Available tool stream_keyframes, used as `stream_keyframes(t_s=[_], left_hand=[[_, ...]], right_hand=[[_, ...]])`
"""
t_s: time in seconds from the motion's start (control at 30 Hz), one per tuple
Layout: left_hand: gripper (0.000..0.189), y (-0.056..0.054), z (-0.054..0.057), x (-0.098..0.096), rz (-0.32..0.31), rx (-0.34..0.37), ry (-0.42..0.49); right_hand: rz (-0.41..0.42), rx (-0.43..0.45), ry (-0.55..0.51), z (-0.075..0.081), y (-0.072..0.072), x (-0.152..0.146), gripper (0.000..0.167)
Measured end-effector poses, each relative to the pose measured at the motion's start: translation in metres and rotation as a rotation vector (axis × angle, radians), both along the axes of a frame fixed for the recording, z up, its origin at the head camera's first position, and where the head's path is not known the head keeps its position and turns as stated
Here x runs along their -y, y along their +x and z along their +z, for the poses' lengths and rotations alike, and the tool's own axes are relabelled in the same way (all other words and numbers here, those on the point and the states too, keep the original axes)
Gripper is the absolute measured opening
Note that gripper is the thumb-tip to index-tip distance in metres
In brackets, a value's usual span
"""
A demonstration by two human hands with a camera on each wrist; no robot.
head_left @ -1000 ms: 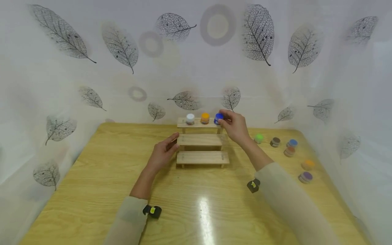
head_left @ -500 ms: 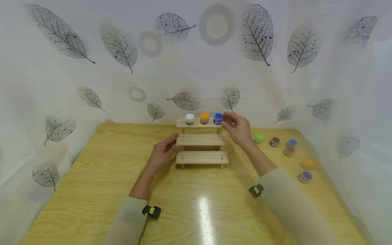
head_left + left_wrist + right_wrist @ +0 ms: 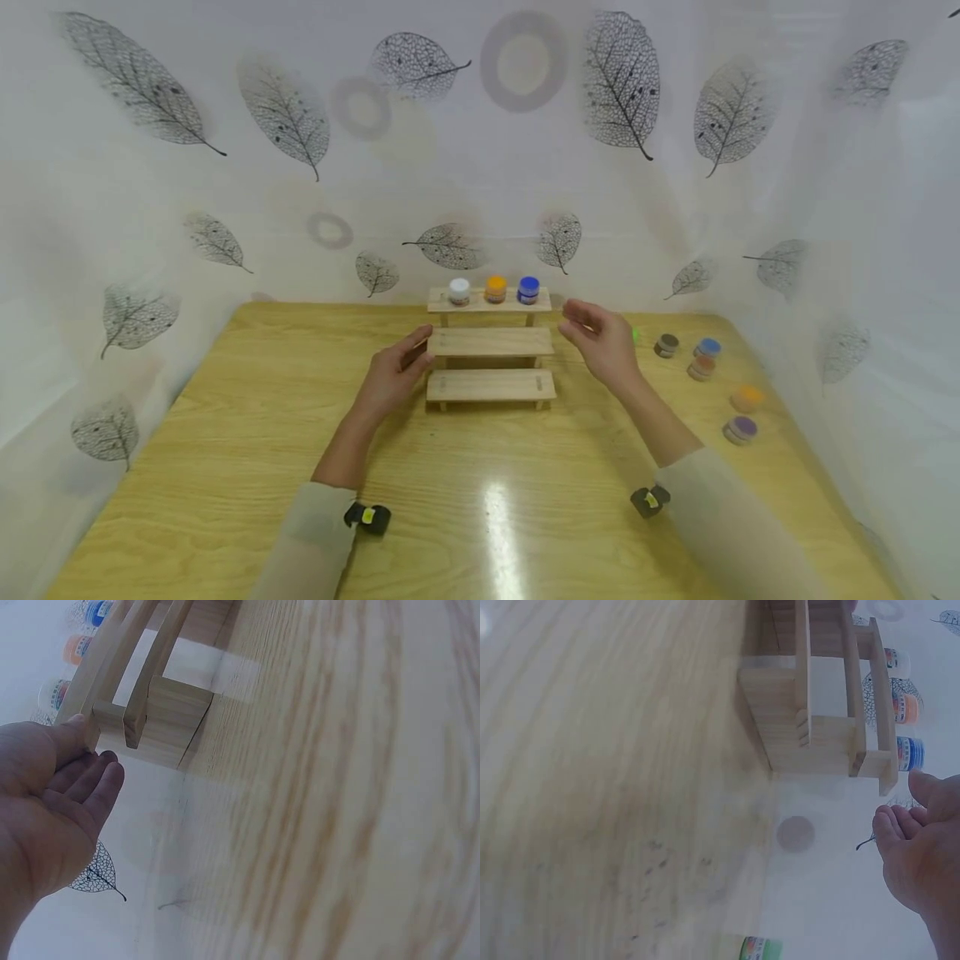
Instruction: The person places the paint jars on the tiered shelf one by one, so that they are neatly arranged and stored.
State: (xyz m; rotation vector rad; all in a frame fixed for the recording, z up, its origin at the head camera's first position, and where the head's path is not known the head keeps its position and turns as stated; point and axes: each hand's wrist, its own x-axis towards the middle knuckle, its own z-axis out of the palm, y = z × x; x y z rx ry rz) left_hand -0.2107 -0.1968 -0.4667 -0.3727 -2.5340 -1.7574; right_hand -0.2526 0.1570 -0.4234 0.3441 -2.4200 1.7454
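Note:
A three-tier wooden display stand [image 3: 491, 342] stands at the back of the table. Small paint jars line its top step: a white jar [image 3: 459, 292], an orange jar [image 3: 495, 289] and a blue jar [image 3: 528, 290]. My left hand [image 3: 388, 379] holds the left end of the middle step, thumb toward the front edge and fingers toward the back. In the left wrist view, my left hand's fingertips [image 3: 111, 776] sit right at the board's end. My right hand [image 3: 603, 343] is just right of the stand, apart from the blue jar, its fingers loosely bent with nothing between them.
To the right lie more jars: a green jar [image 3: 761, 949] partly hidden behind my right hand in the head view, a dark brown jar [image 3: 666, 346], a light blue jar [image 3: 707, 347], a brown jar [image 3: 701, 367], a yellow-orange jar [image 3: 747, 398] and a purple jar [image 3: 740, 430]. A leaf-patterned white curtain surrounds the table.
My right hand has let go of the blue jar, which stays on the top step, and has drawn back to the right and nearer. My left hand keeps its place at the stand.

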Motion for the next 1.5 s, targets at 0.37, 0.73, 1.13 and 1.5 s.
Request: stream_keyframes(t_s=[0.37,0.73,1.13,1.5], left_hand=[[0.053,0.002,0.000,0.001,0.005,0.011,0.003],[0.052,0.005,0.003,-0.001,0.021,0.036,-0.005],[0.053,0.003,0.002,-0.001,0.017,0.036,-0.009],[0.053,0.003,0.000,-0.002,0.019,0.040,-0.004]], right_hand=[[-0.018,0.018,0.073,-0.025,0.015,-0.035,0.050],[-0.075,0.029,0.163,-0.046,0.021,-0.068,0.055],[-0.181,0.067,0.229,-0.051,0.023,-0.097,0.053],[-0.329,0.129,0.193,-0.056,0.009,-0.101,0.054]])
